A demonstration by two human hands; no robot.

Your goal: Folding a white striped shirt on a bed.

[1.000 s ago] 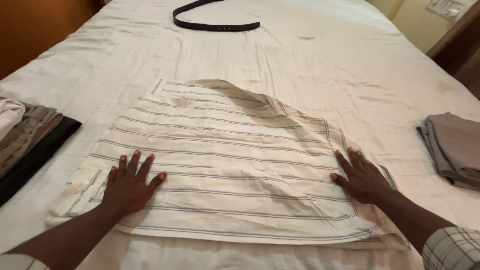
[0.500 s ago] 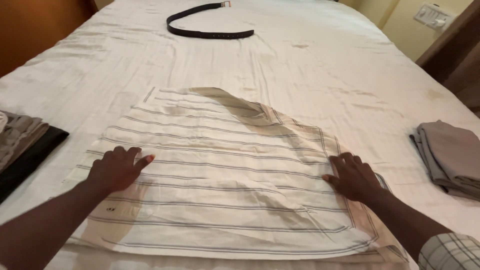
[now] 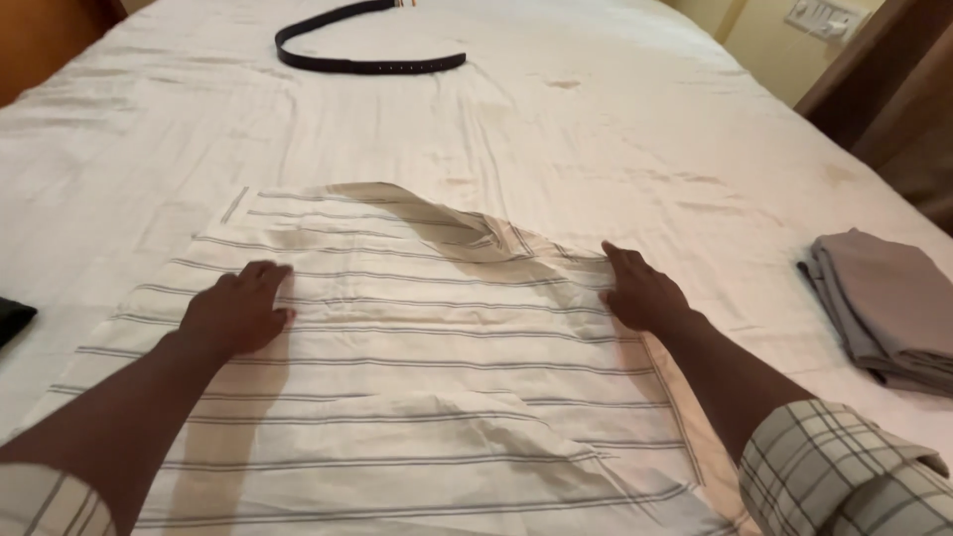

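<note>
A wide bed [image 3: 615, 129] fills the view, covered by a white sheet marked with shallow creases and a few faint stains. At the upper left a strip of orange-brown wall shows beside the bed. At the upper right there is a pale yellow wall with a white switch plate [image 3: 822, 16], and next to it a dark brown wooden panel.

A cream striped cloth [image 3: 417, 357] lies spread on the near half of the bed, its thin grey stripes running across. Its far edge is lifted and curled over near the middle, and a looser fold sits across its near part.

The left hand [image 3: 238, 310] rests palm down on the left part of the cloth, fingers extended and gripping nothing. The right hand [image 3: 640, 293] lies flat at the cloth's right edge, also spread and holding nothing; a checked sleeve [image 3: 844, 476] covers that forearm.

A black belt [image 3: 367, 62] lies curved near the far end of the bed, well apart from the cloth. A folded grey garment [image 3: 884, 298] sits at the bed's right edge. A dark fabric corner [image 3: 12, 320] shows at the left edge.
</note>
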